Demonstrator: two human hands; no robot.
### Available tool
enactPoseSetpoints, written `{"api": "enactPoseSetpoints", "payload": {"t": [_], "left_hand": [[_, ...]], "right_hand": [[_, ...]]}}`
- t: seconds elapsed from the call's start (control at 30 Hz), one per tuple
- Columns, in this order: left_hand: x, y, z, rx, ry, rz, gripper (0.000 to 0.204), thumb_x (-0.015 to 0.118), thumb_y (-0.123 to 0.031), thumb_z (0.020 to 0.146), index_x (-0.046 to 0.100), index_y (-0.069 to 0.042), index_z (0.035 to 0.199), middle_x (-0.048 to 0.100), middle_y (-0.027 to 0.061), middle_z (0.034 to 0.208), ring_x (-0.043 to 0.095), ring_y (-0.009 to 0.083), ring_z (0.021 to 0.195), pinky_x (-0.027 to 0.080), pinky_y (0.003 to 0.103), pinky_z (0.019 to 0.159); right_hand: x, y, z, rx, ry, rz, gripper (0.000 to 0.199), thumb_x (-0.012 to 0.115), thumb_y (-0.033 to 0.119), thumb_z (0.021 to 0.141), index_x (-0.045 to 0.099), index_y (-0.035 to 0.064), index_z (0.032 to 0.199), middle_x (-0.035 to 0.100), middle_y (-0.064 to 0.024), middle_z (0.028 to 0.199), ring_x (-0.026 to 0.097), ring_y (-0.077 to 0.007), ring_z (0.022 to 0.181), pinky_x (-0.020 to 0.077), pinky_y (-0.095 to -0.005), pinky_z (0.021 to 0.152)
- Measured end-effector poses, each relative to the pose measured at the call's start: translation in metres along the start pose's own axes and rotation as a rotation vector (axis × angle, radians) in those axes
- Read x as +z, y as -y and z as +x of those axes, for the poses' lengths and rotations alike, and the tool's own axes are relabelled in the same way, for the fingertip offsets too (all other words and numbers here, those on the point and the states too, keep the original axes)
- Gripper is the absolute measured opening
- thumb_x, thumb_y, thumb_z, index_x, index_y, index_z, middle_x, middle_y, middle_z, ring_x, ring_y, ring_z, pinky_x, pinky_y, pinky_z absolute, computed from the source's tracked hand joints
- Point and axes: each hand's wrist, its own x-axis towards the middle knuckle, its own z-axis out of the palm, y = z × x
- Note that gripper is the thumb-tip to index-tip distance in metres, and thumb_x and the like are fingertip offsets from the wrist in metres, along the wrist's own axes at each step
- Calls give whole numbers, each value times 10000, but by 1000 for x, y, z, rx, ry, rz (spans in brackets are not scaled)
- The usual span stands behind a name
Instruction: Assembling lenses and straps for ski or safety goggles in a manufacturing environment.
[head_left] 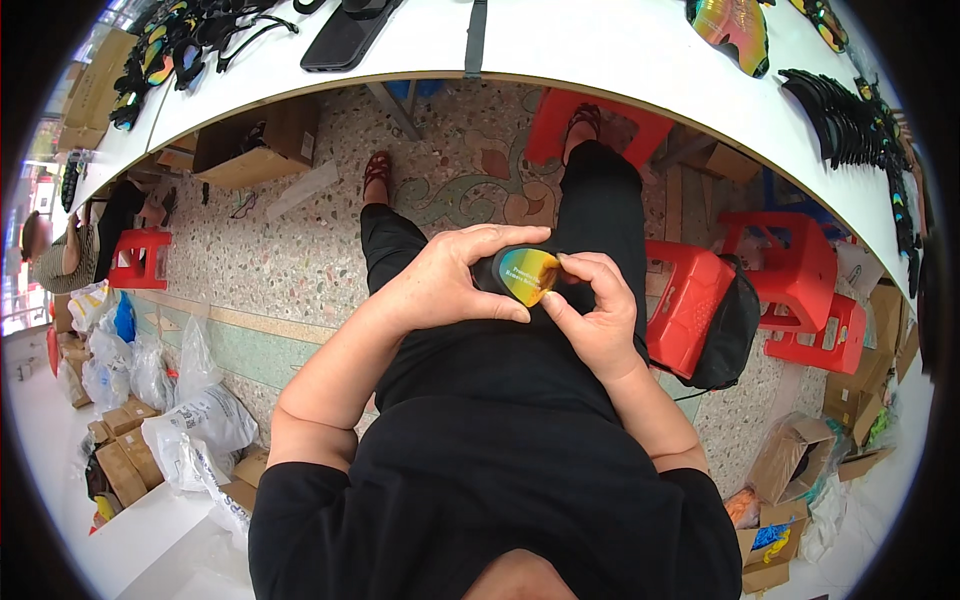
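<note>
Above my lap I hold a small mirrored sunglasses lens [528,276], shaded from teal through yellow to orange, with pale print across it. My left hand [455,275] grips its left side, fingers along the top edge and thumb along the bottom. A dark piece lies behind the lens on that side, and I cannot make out whether it is a frame or more lenses. At the right edge, the thumb and forefinger of my right hand [598,308] pinch the lens, while the other fingers curl in.
Ahead stands a white table [560,40] bearing a phone [345,38], a large mirrored shield lens [733,32], a row of black curved pieces [825,115] and piled glasses. Red stools [685,300] and a black bag [728,335] are at my right. Cartons [128,465] and plastic bags sit left.
</note>
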Motion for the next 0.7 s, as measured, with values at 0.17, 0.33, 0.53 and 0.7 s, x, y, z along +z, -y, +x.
{"api": "enactPoseSetpoints", "payload": {"t": [0.17, 0.33, 0.53, 0.7], "left_hand": [[-3, 5, -1, -5, 46, -10, 707, 901, -202, 658, 627, -92, 1301, 683, 110, 1193, 658, 250, 1106, 508, 352, 961], [-1, -3, 2, 21, 17, 30, 640, 903, -185, 652, 658, -71, 1232, 688, 95, 1139, 656, 248, 1090, 502, 350, 966], [1, 6, -7, 14, -52, -76, 654, 920, -196, 622, 671, -64, 1212, 673, 94, 1146, 642, 237, 1083, 491, 351, 971], [-2, 6, -13, -36, -32, -344, 657, 930, -204, 613, 670, -37, 1194, 649, 66, 1161, 617, 184, 1099, 465, 319, 982]], "right_hand": [[1, 0, 1, -19, 10, -6, 413, 794, -6, 729, 659, 19, 1119, 645, -124, 1028, 633, -206, 884, 523, -295, 781], [1, 0, 1, -28, 17, -5, 422, 792, -8, 730, 658, 24, 1128, 647, -123, 1030, 635, -205, 886, 525, -296, 778], [-13, 8, 11, -17, 76, -6, 403, 830, 74, 730, 659, 26, 1093, 642, -119, 1032, 636, -220, 930, 520, -314, 819], [-19, -3, 17, 97, 136, 307, 407, 778, 141, 833, 618, 13, 1185, 587, -87, 1193, 561, -184, 1118, 460, -327, 956]]}}
